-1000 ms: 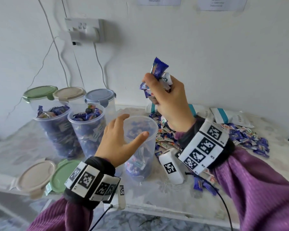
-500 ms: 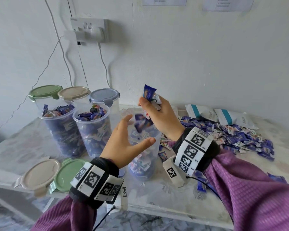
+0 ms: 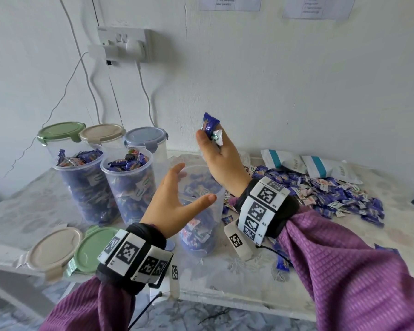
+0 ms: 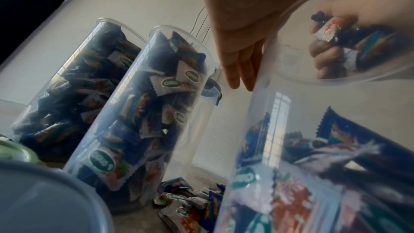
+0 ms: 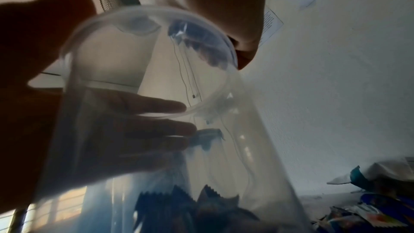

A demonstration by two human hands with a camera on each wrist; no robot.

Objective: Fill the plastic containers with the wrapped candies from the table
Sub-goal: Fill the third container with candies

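My right hand is raised above the open container, fingers clenched around a few wrapped candies. My left hand cups the container's near side with fingers straight and spread. The container stands on the table, partly filled, left of the candy pile.

Count: six clear containers (three lidded at 11 o'clock, three open), two loose lids at 8 o'clock, two white pouches at 2 o'clock, two hands, candies uncountable.
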